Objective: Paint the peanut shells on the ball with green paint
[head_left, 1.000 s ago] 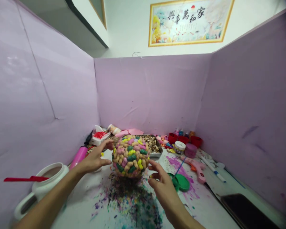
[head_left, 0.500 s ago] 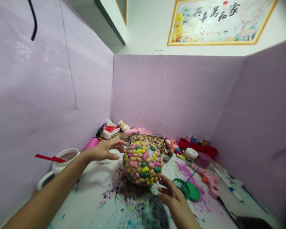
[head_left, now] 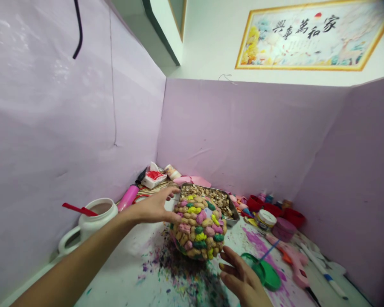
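Observation:
A round ball covered in peanut shells painted pink, yellow, green and left plain (head_left: 199, 227) sits on the paint-splattered white table (head_left: 137, 277). My left hand (head_left: 153, 208) rests with spread fingers against the ball's upper left side. My right hand (head_left: 241, 279) hovers just below and right of the ball, fingers apart, holding nothing. A metal tray of peanut shells (head_left: 211, 197) lies right behind the ball.
A white jug with a red stick (head_left: 91, 221) stands at left beside a pink bottle (head_left: 128, 197). At right lie a green lid with a blue brush (head_left: 265, 273), a pink glue gun (head_left: 294, 265), jars (head_left: 265, 220), red cups (head_left: 272, 205) and a marker (head_left: 326, 273). Purple partitions enclose the table.
The view has swung left and down, so the ball appears further right. My left hand has closed in onto the ball's upper left; my right hand has dropped lower, away from the ball.

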Motion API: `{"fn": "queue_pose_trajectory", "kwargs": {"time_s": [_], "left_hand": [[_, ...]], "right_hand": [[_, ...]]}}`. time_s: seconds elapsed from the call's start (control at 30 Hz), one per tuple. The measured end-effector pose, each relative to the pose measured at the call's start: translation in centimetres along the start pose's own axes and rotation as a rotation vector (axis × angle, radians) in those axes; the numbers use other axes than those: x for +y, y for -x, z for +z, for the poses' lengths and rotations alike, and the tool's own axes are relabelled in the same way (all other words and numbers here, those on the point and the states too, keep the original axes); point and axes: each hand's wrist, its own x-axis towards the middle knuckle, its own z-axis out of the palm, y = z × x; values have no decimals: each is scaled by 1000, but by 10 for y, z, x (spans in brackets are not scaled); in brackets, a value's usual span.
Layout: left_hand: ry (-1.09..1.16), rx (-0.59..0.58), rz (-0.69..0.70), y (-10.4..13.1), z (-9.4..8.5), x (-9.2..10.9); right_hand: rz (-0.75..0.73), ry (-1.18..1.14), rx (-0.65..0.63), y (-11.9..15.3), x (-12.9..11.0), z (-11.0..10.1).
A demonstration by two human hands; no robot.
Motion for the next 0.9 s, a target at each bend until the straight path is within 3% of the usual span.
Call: {"fn": "queue_pose_trajectory", "kwargs": {"time_s": [0.17,0.3,0.43,0.6,0.77,0.9], "left_hand": [[-23,-31,-2,-1,14,0],[-4,-54,-33,-1,10,1],[9,37,-57,3,4,16],[3,132,-25,3,14,31],[73,155,-64,-6,23,24],[62,159,-88,-15,20,17]], "right_hand": [[11,-11,-15,-1,-1,-1],[33,-59,-5,-2,1,3],[35,-124,0,0,2,8],[36,-171,17,3,-3,14],[12,-166,7,4,-9,17],[6,-164,25,4,-10,19]]}}
